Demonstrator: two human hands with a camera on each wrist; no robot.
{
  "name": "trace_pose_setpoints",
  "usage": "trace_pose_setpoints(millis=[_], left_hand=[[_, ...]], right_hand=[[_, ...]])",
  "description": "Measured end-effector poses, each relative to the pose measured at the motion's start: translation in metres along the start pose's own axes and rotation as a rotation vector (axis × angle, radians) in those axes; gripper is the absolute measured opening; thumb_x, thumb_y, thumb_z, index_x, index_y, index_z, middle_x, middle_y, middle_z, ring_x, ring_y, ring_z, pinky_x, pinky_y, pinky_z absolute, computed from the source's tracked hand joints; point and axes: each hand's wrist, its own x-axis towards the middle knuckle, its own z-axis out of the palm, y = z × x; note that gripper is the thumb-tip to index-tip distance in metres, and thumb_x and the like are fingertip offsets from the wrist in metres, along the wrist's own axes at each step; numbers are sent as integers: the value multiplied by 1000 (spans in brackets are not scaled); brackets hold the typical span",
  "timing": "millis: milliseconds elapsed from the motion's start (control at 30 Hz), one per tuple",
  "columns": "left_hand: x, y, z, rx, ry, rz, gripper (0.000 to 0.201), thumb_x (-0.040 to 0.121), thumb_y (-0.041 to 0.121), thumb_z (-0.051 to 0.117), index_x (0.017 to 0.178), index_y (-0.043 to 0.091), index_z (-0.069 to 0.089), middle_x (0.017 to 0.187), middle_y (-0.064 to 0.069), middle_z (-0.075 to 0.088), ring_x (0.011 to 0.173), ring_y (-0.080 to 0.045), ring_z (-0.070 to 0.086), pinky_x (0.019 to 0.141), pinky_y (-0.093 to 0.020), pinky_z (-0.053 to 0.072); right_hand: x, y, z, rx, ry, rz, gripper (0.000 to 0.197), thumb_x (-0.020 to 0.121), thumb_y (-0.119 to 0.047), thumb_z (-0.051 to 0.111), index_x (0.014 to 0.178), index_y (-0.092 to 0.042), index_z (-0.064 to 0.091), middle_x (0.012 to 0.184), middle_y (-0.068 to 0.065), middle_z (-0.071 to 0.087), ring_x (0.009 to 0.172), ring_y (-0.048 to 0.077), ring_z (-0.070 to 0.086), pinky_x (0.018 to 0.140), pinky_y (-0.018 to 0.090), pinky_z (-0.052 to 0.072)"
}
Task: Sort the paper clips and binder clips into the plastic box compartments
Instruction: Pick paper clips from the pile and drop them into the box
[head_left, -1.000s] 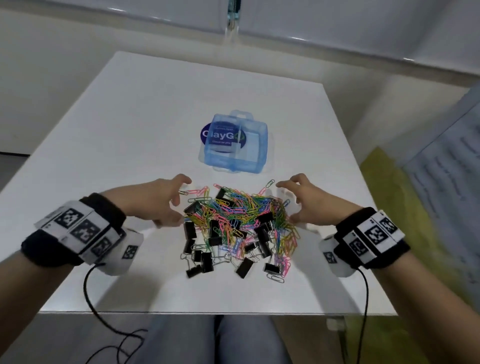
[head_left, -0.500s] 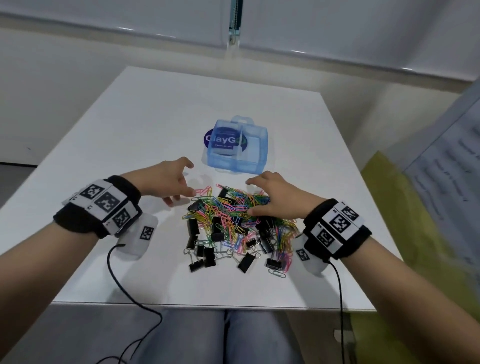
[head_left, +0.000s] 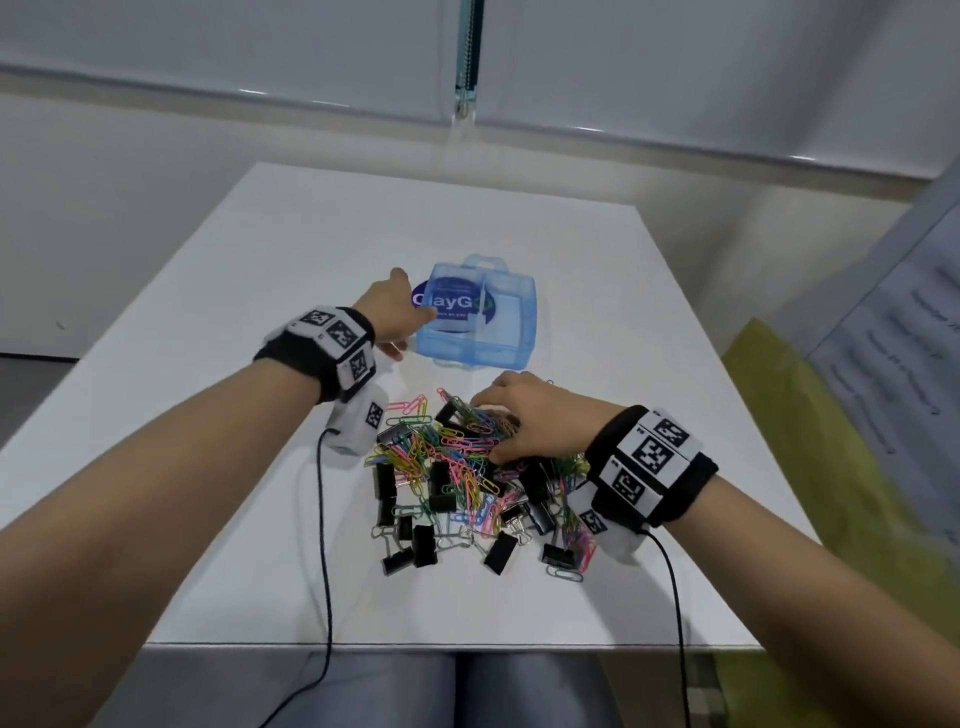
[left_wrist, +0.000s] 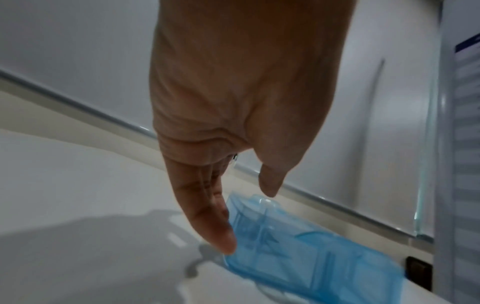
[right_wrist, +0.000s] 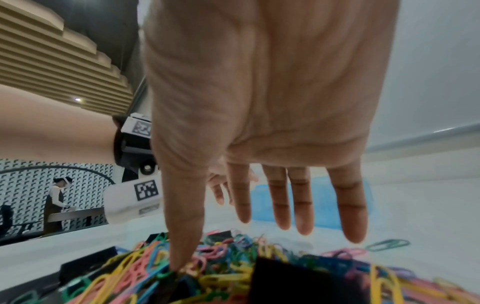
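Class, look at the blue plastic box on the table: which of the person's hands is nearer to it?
Left. The left hand reaches the blue plastic box at its left edge, fingertips at its side. The right hand lies nearer the person, on the clip pile.

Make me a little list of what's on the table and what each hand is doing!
Table: white table
Box: blue plastic box, lid shut, beyond the pile
Pile: coloured paper clips mixed with black binder clips
Left hand: left hand at the box's left side, fingers straight
Right hand: right hand spread over the pile, thumb touching clips
Sorted so far: nothing visible
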Motion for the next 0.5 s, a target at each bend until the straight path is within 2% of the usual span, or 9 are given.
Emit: trace_pose_setpoints(millis=[100,200,267,367,433,500], left_hand=[[8,0,9,7,-60,-64,38,94,15,52,127,-1,40,84,-15,59,57,-24,58,61,-37,57],[8,-9,9,3,-88,-92,38,93,8,49,129,-2,41,74,-17,62,51,-24,58,58,-35,57],[3,-18,7,-11,-105,-100,45,92,4,46,135,-4,35,70,-19,63,47,-25,59,55,-37,58],[-8,-27,7,-11,-95,-80,54,91,3,45,141,-2,28,64,-18,62,39,-23,58,42,-31,56],[-13,-29,9,-5,-84,-59,54,90,4,45,142,0,28,67,-17,63,44,-25,59,49,-34,57],[-14,-30,11,-2,-83,-46,54,90,4,44,142,1,29,69,-16,64,47,-26,59,54,-35,57]], right_hand=[[0,7,-4,-2,-13,77,88,69,-51,75,141,-22,34,133,9,41,124,26,40,102,44,41],[0,5,2,-86,-55,46,88,67,-52,75,140,-22,36,125,9,43,116,26,43,97,43,43],[1,-1,6,-121,-27,19,80,70,-46,75,137,-20,40,122,10,44,111,26,46,93,42,46],[4,-9,6,-119,28,-1,58,77,-34,73,127,-16,49,115,10,49,101,29,55,81,36,47],[5,-10,6,-153,75,-15,42,82,-27,68,119,-14,54,111,11,55,98,30,57,73,33,42],[5,-9,7,-167,129,-23,29,83,-21,65,111,-13,60,107,12,62,98,30,58,71,32,42]])
